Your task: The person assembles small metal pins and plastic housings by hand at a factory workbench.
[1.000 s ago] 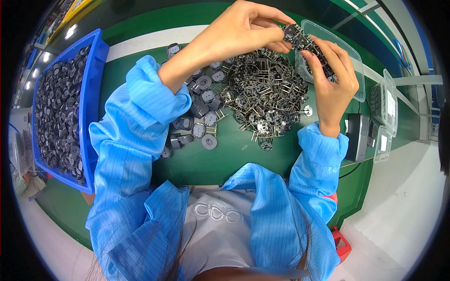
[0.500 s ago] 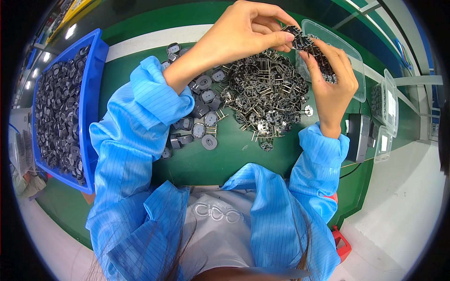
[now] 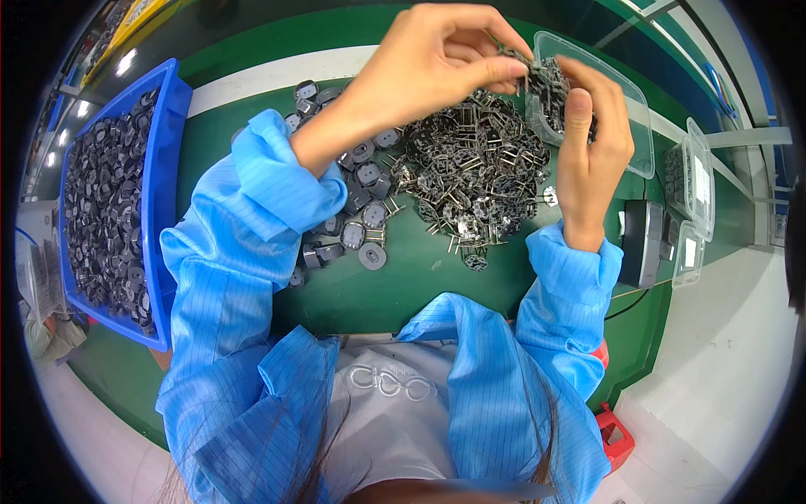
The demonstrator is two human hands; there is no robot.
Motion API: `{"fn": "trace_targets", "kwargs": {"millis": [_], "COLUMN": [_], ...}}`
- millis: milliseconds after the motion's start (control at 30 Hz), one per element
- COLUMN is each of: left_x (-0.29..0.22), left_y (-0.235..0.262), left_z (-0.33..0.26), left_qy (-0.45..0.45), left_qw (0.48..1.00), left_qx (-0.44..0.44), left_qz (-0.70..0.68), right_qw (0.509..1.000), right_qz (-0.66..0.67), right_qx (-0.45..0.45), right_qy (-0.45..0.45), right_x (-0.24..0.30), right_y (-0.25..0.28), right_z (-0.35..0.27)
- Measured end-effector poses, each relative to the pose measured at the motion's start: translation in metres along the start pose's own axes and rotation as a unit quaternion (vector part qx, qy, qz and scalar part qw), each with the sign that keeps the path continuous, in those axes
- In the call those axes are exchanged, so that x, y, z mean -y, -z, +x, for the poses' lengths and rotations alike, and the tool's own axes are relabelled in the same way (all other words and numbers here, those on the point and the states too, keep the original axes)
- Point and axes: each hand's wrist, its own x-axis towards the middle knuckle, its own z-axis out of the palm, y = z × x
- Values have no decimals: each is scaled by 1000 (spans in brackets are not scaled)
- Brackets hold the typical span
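A dark part (image 3: 515, 58) is just beyond the pile of pronged parts (image 3: 470, 160), pinched by the left hand (image 3: 435, 63). Right of the pile, the right hand (image 3: 598, 139) holds its thumb apart from blurred fingers; whether it grips anything I cannot tell. Beyond the pile's right side stands a clear box (image 3: 640, 126); left of the pile are gray parts (image 3: 368, 174), then a blue tray (image 3: 164, 168).

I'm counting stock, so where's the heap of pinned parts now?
In the head view, the heap lies on the table, upper right of centre, with loose grey parts to its left and the right hand to its right.

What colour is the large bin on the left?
The large bin is blue, best seen in the head view.
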Motion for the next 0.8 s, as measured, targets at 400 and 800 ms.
{"fn": "trace_targets", "kwargs": {"millis": [400, 800], "left_x": [-5, 3], "left_y": [-22, 0], "left_z": [-14, -7], "left_qy": [-32, 47], "left_qw": [979, 978], "left_qx": [21, 198], "left_qz": [200, -40], "right_qw": [976, 966], "right_qz": [-210, 154], "right_qx": [49, 148], "right_qy": [10, -149], "right_x": [2, 12], "right_y": [-5, 1], "right_z": [-15, -9]}}
